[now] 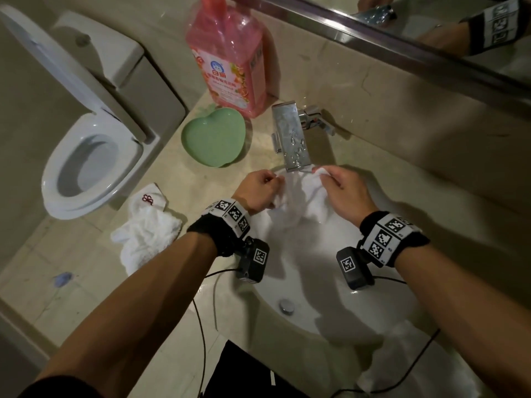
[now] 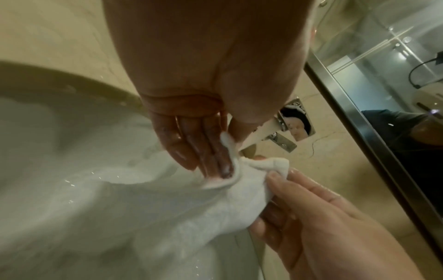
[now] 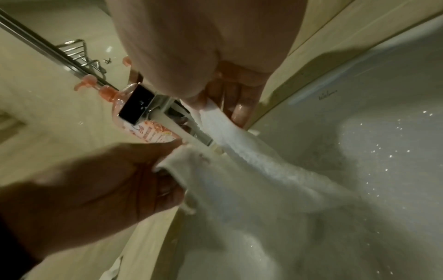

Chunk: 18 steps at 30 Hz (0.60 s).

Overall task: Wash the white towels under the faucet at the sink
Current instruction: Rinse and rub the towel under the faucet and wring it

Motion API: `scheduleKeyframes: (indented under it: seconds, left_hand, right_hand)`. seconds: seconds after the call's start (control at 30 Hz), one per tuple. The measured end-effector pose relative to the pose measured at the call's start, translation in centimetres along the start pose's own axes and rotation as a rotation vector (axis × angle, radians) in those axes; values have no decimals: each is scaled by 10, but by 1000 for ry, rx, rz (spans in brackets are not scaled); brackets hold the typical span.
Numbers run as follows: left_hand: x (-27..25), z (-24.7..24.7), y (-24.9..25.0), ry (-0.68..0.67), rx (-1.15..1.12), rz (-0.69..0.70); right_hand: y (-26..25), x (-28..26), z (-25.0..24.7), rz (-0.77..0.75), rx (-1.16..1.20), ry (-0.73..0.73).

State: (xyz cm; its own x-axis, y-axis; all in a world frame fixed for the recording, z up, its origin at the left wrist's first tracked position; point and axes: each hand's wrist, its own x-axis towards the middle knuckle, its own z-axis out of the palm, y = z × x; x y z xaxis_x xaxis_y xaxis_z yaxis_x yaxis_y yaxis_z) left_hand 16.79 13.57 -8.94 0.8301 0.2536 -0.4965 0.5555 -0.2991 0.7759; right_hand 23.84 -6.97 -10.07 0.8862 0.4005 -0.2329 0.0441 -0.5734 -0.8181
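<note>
A wet white towel hangs spread over the sink basin, right below the chrome faucet. Water runs onto its middle. My left hand pinches the towel's upper left edge, and my right hand pinches the upper right corner. In the left wrist view my left fingers grip a fold of the towel between thumb and fingers. In the right wrist view my right thumb and fingers clamp the towel's edge. A second white towel with a red emblem lies crumpled on the counter to the left.
A pink detergent bottle and a green heart-shaped dish stand on the counter left of the faucet. A toilet is at far left, a mirror behind. More white cloth lies at the sink's near right rim.
</note>
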Motion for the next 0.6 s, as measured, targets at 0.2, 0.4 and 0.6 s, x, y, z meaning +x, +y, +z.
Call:
scheduleKeyframes:
  seconds: [0.2,0.4,0.6]
  left_hand:
    - [11,25,16,-55,-121,-106]
    - [7,26,26,-73,-320,-216]
    - [-1,23,28,-64,-312,-217]
  right_hand:
    - [-9,-19,11,-145,-49,-20]
    - [-10,-26,18,-251,-165,-48]
    - [-15,-23,30,-276,-328,-89]
